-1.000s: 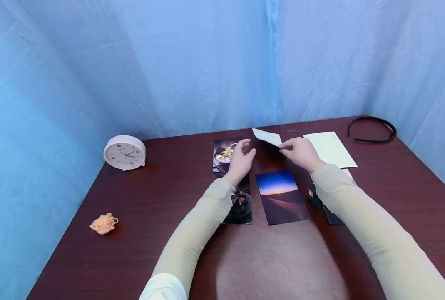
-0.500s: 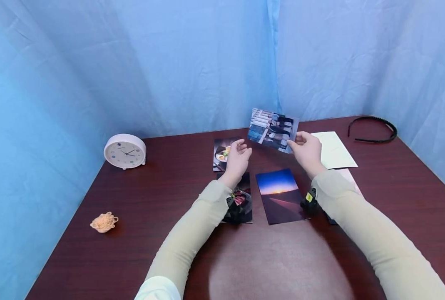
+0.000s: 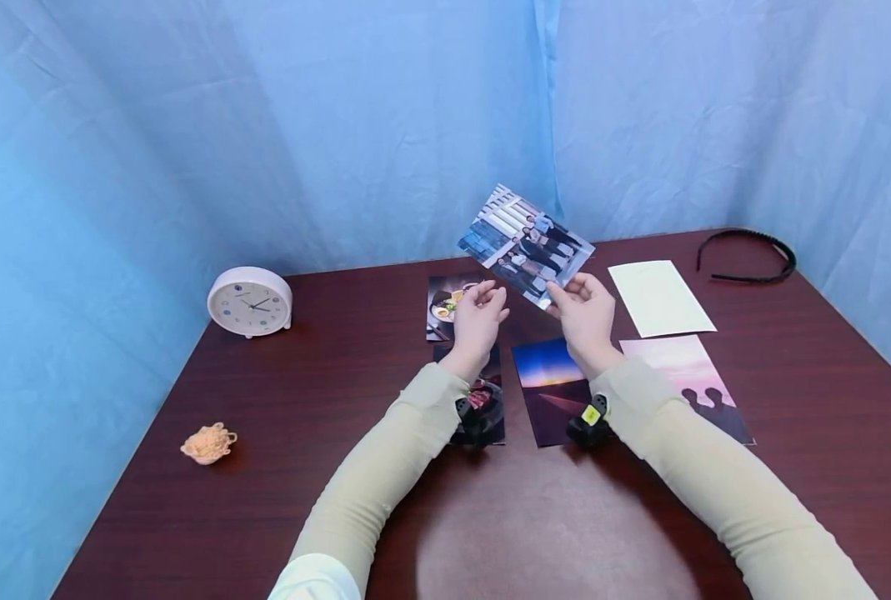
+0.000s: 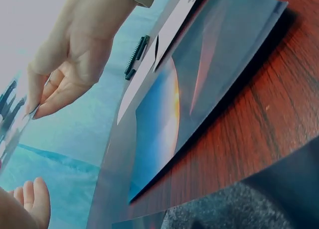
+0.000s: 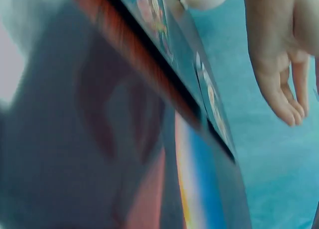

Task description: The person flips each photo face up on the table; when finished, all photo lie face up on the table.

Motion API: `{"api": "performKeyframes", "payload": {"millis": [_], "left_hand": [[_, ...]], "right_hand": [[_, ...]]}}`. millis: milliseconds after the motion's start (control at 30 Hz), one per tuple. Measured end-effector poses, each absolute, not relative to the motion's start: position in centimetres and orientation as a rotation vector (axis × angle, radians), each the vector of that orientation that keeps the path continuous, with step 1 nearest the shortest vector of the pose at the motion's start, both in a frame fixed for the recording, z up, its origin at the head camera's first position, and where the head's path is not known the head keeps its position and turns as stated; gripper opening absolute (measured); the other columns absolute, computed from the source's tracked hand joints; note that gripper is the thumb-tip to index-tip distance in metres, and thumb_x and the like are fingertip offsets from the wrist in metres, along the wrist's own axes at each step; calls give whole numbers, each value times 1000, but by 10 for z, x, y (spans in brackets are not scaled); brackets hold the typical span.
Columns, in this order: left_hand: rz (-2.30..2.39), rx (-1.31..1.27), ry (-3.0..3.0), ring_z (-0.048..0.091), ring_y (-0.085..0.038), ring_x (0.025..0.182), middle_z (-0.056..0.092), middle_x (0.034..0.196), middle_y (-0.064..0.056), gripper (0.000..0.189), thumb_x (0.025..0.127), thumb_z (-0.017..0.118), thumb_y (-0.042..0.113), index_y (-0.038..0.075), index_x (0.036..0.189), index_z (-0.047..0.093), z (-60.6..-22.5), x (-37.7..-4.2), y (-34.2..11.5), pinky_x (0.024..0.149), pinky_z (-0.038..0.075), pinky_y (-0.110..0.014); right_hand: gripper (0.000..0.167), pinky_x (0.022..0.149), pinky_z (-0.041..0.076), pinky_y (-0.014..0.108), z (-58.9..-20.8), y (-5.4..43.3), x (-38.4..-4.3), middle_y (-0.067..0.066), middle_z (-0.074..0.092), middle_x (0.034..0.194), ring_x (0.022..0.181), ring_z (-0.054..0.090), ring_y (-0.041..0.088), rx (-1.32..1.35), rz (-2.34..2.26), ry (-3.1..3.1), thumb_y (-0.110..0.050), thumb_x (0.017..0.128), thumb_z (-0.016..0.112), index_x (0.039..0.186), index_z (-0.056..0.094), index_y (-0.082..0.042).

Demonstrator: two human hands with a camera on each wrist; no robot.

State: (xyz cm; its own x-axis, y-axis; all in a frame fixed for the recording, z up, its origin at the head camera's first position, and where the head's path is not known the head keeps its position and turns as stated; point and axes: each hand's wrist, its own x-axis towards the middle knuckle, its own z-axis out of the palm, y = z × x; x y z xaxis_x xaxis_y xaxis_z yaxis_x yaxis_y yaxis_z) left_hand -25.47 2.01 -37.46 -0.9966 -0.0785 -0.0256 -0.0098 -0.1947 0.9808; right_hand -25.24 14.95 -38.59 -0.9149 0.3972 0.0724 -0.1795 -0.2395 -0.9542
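My right hand (image 3: 588,321) pinches a photo print (image 3: 528,242) of a group of people by its lower right edge, raised and tilted above the back of the table. In the left wrist view, thumb and fingers of the right hand (image 4: 75,59) meet on the print's edge. Beside the print's lower left side is my left hand (image 3: 478,325), fingers loosely bent and holding nothing; the right wrist view shows this left hand (image 5: 279,59) too. A sunset photo (image 3: 543,367) lies below the right hand, partly covered by it. Under the left arm lie a ramen photo (image 3: 442,310) and a dark food photo (image 3: 493,408).
At the right are a blank white sheet (image 3: 661,297), a pink-sky photo (image 3: 678,362) partly under the sleeve, and a black headband (image 3: 784,252). A white clock (image 3: 250,304) and a small peach basket-like thing (image 3: 208,444) stand left. Blue curtains (image 3: 385,133) hang behind the table.
The right hand has lifted the print off the back of the table, turned its picture side into view and brought it left and nearer. The left hand has hardly moved.
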Motion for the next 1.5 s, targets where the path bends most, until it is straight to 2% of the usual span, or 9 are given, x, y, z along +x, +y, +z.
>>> {"api": "performKeyframes", "payload": {"millis": [100,233,333,500,733,933,1133,1267,1500], "left_hand": [[-2441,136,-1861,62,-23,93,53,90,-3,33,94,57,5,-8,123,53,-375,-256,20,87,53,-39],[-2467,151,-1731,58,-8,75,51,83,1,21,93,56,2,-6,113,55,-376,-258,20,80,56,-33],[-2444,133,-1680,56,-4,69,50,81,1,15,93,55,0,-5,108,55,-377,-259,19,74,57,-30],[-2399,100,-1690,57,-5,67,51,78,2,16,93,54,-2,-4,109,55,-380,-258,15,69,56,-28],[-2370,87,-1758,54,-7,69,49,78,3,18,93,56,0,-3,111,55,-382,-258,8,65,54,-22],[-2351,53,-1923,50,-5,68,47,81,3,31,94,55,2,-2,124,51,-384,-254,-5,68,55,-26],[-2308,2,-2023,51,-6,66,47,81,3,31,93,56,0,-4,123,51,-388,-249,-17,64,55,-26],[-2253,-26,-2101,52,-4,66,48,81,3,34,92,56,0,-3,126,51,-389,-244,-24,61,55,-22],[-2198,-66,-2187,55,-8,70,50,82,3,34,93,56,1,-1,126,52,-390,-237,-35,64,56,-25]], "right_hand": [[16,56,53,17,-389,140,-248,-1,56,79,67,59,4,-261,2225,-1639,0,86,65,87,55,-12],[13,59,55,19,-393,130,-243,-1,59,81,68,62,4,-224,2230,-1667,-3,86,66,92,56,-9],[14,61,56,20,-394,126,-241,-1,61,81,69,63,5,-154,2240,-1671,-4,86,67,94,56,-5],[14,61,56,22,-395,126,-239,0,64,83,70,64,6,-108,2280,-1720,-5,86,67,98,59,-4],[25,65,57,25,-394,138,-241,-3,65,87,76,66,8,-85,2287,-1805,-13,89,66,110,58,-4],[17,70,57,25,-392,155,-243,-4,61,93,77,64,5,-103,2321,-1854,-21,92,63,106,57,-14],[19,69,56,22,-393,170,-246,-5,60,88,75,60,5,-87,2260,-2011,-29,91,63,105,57,-18],[26,67,55,22,-395,179,-247,-8,60,89,78,61,5,-14,2182,-2201,-31,92,61,110,57,-12],[31,74,57,32,-398,192,-246,-8,62,88,79,63,5,193,2182,-2468,-21,94,58,116,51,0]]}}
